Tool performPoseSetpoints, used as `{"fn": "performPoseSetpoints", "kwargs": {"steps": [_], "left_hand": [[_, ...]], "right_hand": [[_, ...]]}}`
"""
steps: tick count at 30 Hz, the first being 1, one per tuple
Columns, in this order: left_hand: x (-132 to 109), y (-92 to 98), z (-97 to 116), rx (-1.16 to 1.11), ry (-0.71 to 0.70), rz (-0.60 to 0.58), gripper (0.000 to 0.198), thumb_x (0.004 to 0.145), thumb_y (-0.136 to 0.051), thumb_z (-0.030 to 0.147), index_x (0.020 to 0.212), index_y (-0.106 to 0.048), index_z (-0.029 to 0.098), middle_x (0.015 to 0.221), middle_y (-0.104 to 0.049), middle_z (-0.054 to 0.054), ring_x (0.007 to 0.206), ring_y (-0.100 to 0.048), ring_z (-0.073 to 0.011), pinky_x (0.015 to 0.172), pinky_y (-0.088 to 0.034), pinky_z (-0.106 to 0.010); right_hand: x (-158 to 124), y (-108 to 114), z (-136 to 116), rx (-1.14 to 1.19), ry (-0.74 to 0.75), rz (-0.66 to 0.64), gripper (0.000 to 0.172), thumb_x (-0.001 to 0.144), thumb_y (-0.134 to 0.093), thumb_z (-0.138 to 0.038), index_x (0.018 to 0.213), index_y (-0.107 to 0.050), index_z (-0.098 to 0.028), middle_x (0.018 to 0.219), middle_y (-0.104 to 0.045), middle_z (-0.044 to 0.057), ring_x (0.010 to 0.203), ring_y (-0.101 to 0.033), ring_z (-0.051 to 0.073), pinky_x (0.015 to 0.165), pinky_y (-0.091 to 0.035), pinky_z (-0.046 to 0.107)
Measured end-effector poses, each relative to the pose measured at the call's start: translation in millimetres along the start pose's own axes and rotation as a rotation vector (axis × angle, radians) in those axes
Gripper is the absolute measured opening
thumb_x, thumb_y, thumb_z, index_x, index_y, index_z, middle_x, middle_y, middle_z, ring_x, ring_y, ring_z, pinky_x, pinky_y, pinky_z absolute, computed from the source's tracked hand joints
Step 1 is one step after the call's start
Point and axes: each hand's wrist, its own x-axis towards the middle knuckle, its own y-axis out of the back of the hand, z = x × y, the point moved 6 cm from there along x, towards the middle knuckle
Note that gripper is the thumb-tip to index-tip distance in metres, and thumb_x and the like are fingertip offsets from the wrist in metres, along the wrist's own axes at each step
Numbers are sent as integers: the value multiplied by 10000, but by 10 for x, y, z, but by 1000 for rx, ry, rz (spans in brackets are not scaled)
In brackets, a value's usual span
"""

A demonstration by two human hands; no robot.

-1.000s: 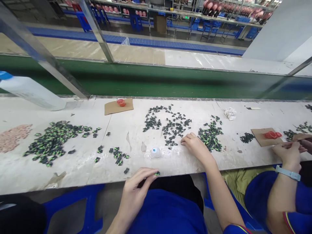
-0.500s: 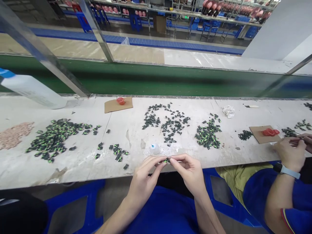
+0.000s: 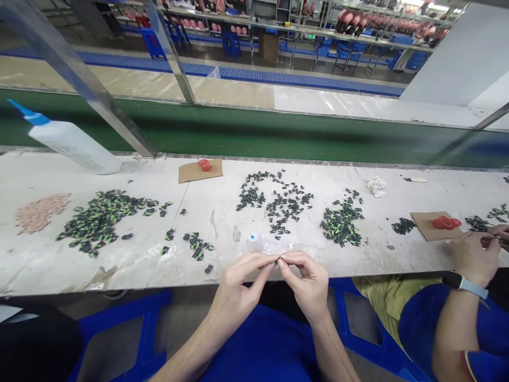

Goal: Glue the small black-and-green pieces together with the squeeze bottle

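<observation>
My left hand [image 3: 244, 281] and my right hand [image 3: 307, 281] meet fingertip to fingertip at the table's front edge. Both are closed in a pinch on one small black-and-green part [image 3: 278, 260], mostly hidden by the fingers. Just behind them stands a small white bottle with a blue tip [image 3: 254, 242]. Left of my hands lies a small cluster of black-and-green pieces [image 3: 198, 245]. Farther back are scattered small dark pieces [image 3: 287, 204], and to the right is a pile of black-and-green pieces [image 3: 341, 223].
A large pile of black-and-green pieces [image 3: 99, 220], pinkish pieces [image 3: 42, 212] and a big white bottle [image 3: 77, 146] occupy the left. A red cup [image 3: 204, 165] sits on cardboard [image 3: 186, 173]. At right, a co-worker's hand [image 3: 475, 254] works near another cardboard piece [image 3: 425, 227].
The view has shifted slightly, so the table's things appear a little farther right. My fingertips have drawn closer together, and less of the small part shows between them.
</observation>
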Motion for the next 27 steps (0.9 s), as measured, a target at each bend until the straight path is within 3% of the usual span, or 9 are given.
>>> {"fn": "performPoseSetpoints", "kwargs": {"steps": [6,12,16,23,27], "left_hand": [[-52,-37,-152,-80,236,82,260,784,-658,281,1019,-714,184,819,-749,-43,693,-708,-160,691,-618,-268],[-38,-90,-167,-143,325,24,306,774,-649,290,1062,-678,189,837,-758,-53,699,-720,-174,561,-598,-229],[-60,-98,-173,-159,358,14,313,768,-651,299,1060,-673,185,844,-763,-59,720,-728,-188,544,-592,-231],[-44,-241,-218,-188,319,-18,324,790,-645,261,1102,-626,177,836,-765,-50,760,-726,-184,738,-606,-287],[-24,-340,-219,-133,265,-200,507,857,-582,255,1343,-450,202,1058,-744,-96,962,-714,-215,856,-581,-345]], "right_hand": [[-11,33,-25,-26,122,22,74,809,-675,-167,807,-724,-222,770,-747,49,697,-698,191,627,-591,333],[-13,77,-20,-116,161,-14,247,792,-659,-134,1020,-683,-223,787,-726,30,670,-668,162,640,-578,306],[8,76,15,-110,138,-56,190,768,-656,-127,938,-660,-211,738,-691,15,626,-653,140,601,-565,267],[-16,111,10,-121,170,-59,159,770,-651,-119,893,-640,-219,702,-661,2,607,-621,136,568,-534,257],[51,366,116,-287,170,-67,100,807,-648,-158,888,-673,-212,727,-686,23,643,-642,157,603,-541,284]]}}
